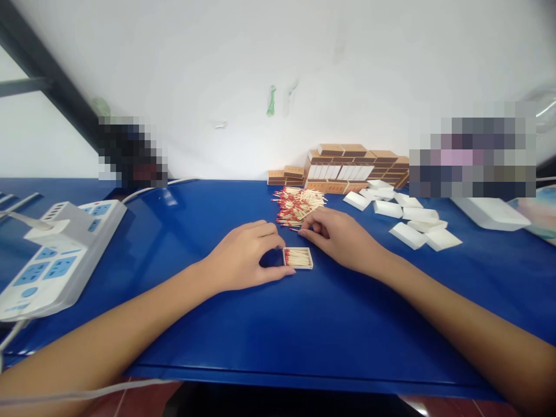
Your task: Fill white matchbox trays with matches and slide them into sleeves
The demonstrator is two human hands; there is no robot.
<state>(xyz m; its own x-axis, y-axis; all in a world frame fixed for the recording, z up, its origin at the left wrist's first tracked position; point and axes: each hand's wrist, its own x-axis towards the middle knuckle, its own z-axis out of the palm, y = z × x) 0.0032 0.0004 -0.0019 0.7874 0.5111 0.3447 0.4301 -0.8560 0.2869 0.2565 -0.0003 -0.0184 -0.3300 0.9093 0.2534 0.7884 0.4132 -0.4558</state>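
A small white matchbox tray (297,258) lies on the blue table, holding a layer of red-headed matches with their heads to the left. My left hand (252,255) grips its left end between thumb and fingers. Just behind the tray, my right hand (332,234) is at the near edge of a loose heap of matches (297,204). Its thumb and forefinger are pinched together, and a single match (294,229) shows at their tips. The other fingers are curled in.
Brown matchboxes (334,186) are stacked against the wall, with a few more (284,175) to their left. White cardboard pieces (408,234) lie scattered at the right. A large white power strip (56,255) with a plugged-in cable occupies the table's left side.
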